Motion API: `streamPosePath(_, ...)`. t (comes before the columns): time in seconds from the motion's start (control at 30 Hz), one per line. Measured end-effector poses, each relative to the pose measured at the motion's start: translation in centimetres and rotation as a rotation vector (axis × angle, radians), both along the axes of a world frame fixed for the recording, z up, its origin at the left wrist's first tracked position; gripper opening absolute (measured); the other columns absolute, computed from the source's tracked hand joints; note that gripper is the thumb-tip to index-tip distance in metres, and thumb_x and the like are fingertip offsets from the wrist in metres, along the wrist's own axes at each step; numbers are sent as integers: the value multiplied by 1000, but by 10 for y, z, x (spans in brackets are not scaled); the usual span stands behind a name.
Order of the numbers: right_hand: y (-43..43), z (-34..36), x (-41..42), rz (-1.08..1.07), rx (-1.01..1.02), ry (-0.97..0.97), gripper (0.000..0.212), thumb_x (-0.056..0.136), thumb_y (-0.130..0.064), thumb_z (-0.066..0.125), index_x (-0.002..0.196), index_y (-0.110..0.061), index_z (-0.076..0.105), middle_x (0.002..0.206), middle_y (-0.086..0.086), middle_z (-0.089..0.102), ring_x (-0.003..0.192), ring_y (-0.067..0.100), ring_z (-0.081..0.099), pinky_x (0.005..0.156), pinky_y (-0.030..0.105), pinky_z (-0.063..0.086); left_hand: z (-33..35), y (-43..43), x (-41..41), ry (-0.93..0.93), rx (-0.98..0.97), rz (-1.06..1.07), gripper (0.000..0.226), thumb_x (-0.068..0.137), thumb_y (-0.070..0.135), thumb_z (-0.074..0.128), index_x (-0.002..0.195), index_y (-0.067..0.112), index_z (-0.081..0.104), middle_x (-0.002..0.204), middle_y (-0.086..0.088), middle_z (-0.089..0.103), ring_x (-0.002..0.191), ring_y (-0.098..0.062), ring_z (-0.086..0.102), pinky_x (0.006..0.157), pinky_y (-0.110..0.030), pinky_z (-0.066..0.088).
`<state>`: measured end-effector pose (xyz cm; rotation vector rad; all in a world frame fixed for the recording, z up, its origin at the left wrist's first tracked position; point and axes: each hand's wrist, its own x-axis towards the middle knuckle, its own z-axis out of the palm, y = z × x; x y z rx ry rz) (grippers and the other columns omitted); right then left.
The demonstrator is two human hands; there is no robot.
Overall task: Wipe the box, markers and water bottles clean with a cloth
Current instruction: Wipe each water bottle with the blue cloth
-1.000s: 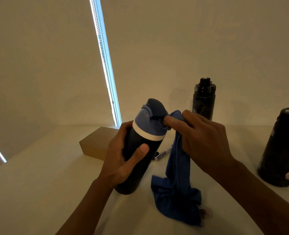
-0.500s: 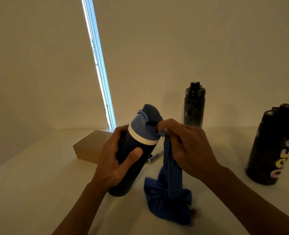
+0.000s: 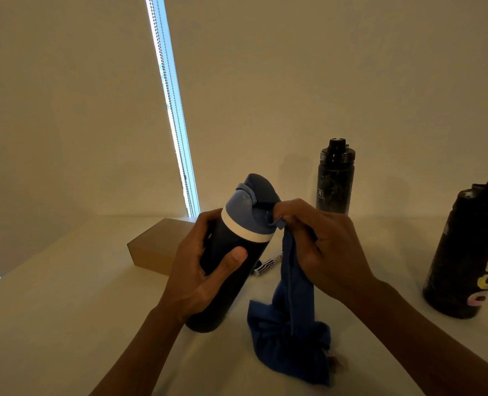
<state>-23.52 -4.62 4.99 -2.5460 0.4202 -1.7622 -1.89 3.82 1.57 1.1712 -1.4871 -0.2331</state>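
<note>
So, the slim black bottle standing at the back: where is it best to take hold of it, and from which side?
Grip the slim black bottle around its straight round body, below the cap, coming from the front. It stands upright on the table, apart from the other things, so that side looks free. The cap is stepped and narrows upward, probably a poorer hold.

dim, warm light here. the one bright source is the blue-white slit (image 3: 170, 110) between the blinds (image 3: 65, 110), blown out. the navy bottle (image 3: 231, 244) in my left hand (image 3: 202, 278) goes almost black, its detail lost. soft shadows lie on the table (image 3: 51, 324). the slit leans, wide-angle bend.
</note>
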Motion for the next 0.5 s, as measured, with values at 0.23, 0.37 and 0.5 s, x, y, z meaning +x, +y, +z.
streamPosePath(0.23, 17, -5, 8, 29, 216, -64, 18, 101, -50, 42, 94, -57, 57, 71, -31, 59, 56, -10, 55, 55, 4, 42, 4, 1, -5, 7, 14, 11, 65, 82, 71, 66, 137, 50, 40, 129, 25, 60, 115, -5, 66, 88, -22, 58)
streamPosePath(0.37, 30, -3, 3, 74, 287, -3, 33, 103, -17, 51, 127, -35, 66, 117, -28, 66, 108, -8, 61, 93, 14, 48, 3, 1, -4, 37, 71, 9, 72, 78, 78, 65, 139, 48, 39, 129, 26, 60, 116, -5, 65, 91, -29, 60)
streamPosePath(0.5, 25, -4, 3, 51, 202, 0, 41, 102, -10, 52, 131, -38, 62, 119, -24, 66, 111, -7, 60, 95, 14, 47, 1, 0, -1, 36, 93, -14, 73, 83, 70, 63, 144, 34, 42, 131, 16, 62, 118, -11, 66, 95, -39, 60)
